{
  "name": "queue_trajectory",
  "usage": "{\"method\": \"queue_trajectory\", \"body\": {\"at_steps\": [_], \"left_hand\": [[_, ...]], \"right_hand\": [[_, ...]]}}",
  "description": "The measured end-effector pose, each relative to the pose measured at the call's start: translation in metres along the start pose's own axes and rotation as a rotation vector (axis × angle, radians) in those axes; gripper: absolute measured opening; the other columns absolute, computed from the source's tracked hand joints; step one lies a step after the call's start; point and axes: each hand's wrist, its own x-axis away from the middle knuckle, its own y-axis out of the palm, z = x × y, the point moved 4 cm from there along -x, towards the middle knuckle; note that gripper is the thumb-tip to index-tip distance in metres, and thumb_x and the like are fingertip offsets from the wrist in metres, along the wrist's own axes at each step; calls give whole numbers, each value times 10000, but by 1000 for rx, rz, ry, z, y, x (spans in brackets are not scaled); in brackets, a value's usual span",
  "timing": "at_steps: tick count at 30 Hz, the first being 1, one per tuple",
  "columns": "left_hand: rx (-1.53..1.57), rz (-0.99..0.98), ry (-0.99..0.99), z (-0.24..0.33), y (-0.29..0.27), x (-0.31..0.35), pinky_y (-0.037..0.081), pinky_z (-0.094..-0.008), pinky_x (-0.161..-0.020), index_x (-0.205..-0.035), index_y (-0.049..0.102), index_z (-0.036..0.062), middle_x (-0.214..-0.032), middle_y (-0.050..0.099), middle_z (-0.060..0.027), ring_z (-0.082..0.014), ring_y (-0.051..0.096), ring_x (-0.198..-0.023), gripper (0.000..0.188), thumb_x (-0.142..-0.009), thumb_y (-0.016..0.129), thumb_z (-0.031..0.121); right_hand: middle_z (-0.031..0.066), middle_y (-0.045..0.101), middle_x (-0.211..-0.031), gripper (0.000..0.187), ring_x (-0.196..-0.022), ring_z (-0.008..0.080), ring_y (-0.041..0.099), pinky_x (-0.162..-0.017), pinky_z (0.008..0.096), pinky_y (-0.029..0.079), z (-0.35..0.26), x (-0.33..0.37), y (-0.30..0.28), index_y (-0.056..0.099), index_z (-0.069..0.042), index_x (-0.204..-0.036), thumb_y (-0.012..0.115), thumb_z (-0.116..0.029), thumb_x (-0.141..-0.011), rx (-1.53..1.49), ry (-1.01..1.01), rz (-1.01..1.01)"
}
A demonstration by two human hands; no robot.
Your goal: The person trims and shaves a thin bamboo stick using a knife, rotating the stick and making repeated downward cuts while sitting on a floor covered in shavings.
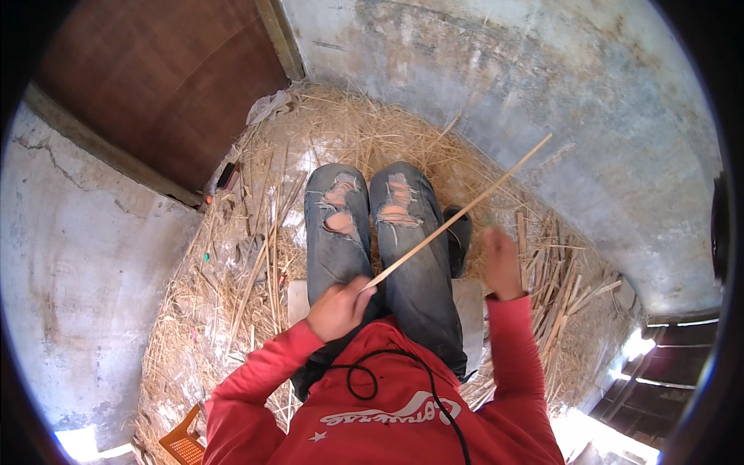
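A long, thin, pale stick [465,209], perhaps a split bamboo strip, slants across my lap up to the far right. Its near end is in my left hand [341,308], whose fingers are closed around it above my thigh. My right hand [502,263] is raised to the right of my knees, apart from the stick. Motion smears its fingers, and whether it holds anything does not show. Beneath the stick are my legs in torn dark jeans [415,256].
Shavings and straw-like strips [372,116] litter the floor. A heap of split sticks [554,294] lies at the right. Pale walls [496,70] and a brown door panel [170,85] surround me. An orange plastic piece [183,443] is at the lower left.
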Motion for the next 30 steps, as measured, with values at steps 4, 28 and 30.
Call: {"method": "queue_trajectory", "body": {"at_steps": [4,28,30], "left_hand": [[-96,9,-9,9,28,-42,506,-563,-609,-1062,614,42,-736,655,-271,-485,661,-710,156,-1037,595,195],[-500,-154,-128,-3,-26,46,538,-555,-554,-1008,559,62,-673,662,-224,-447,679,-615,177,-1021,577,237],[-518,-131,-115,-9,-38,68,532,-542,-532,-1018,566,69,-653,654,-210,-434,675,-594,167,-1012,584,234]], "right_hand": [[264,659,-738,402,-722,487,659,-619,539,487,-35,36,36,658,3,-923,579,-373,-1045,3,50,-344],[268,663,-701,517,-705,493,674,-641,587,535,-27,40,66,646,-32,-854,539,-504,-1039,241,-31,-314],[277,669,-734,517,-736,500,675,-662,583,535,-15,29,62,641,-25,-858,540,-498,-1040,270,29,-280]]}}
